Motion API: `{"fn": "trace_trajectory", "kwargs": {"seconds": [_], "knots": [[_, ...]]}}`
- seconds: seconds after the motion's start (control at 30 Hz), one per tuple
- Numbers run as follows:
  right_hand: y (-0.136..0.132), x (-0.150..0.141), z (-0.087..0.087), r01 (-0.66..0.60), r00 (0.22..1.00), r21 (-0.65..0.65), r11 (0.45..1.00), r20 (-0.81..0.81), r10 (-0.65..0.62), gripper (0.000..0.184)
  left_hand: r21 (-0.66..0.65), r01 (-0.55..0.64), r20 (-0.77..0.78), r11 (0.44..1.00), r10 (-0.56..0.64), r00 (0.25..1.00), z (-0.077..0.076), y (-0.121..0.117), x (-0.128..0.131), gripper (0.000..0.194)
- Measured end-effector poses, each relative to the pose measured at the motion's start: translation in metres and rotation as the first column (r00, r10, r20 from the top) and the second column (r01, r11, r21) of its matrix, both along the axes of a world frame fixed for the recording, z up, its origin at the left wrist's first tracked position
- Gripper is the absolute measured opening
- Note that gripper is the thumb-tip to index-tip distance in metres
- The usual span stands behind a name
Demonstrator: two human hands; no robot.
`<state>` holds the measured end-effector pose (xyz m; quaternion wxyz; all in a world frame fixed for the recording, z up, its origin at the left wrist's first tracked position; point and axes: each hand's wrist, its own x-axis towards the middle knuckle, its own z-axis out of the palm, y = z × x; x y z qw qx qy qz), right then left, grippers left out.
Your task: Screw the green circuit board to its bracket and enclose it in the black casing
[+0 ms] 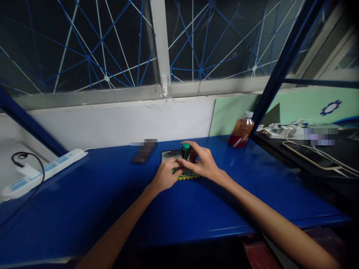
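A green and black screwdriver handle (pixel 185 151) stands upright near the middle of the blue table. My right hand (pixel 206 161) curls around it, the index finger near its top and the thumb lower down. My left hand (pixel 166 175) is closed low beside the handle, its fingertips meeting those of the right; what they pinch is hidden. Beneath both hands lies a flat dark case (pixel 167 154) with a yellow and black striped front edge. The screwdriver's lower end and most of the case are covered by my fingers.
The blue table (pixel 134 216) runs up to a white wall under windows. A blurred-out dark object (pixel 144 152) lies left of the case. A drink bottle (pixel 241 130) stands at the back right. At the left is a white power strip (pixel 53 168); a phone (pixel 311 155) and cables lie right.
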<state>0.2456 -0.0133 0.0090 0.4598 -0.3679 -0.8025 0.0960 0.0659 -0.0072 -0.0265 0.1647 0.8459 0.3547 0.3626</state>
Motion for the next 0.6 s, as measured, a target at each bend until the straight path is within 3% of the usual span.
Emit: {"fn": "trace_trajectory", "kwargs": {"seconds": [0.6], "knots": [[-0.0010, 0.0013, 0.0012, -0.047, 0.999, -0.082, 0.996, -0.012, 0.046, 0.045, 0.006, 0.046, 0.011, 0.999, -0.046, 0.999, 0.0006, -0.0010, 0.0011, 0.015]]}}
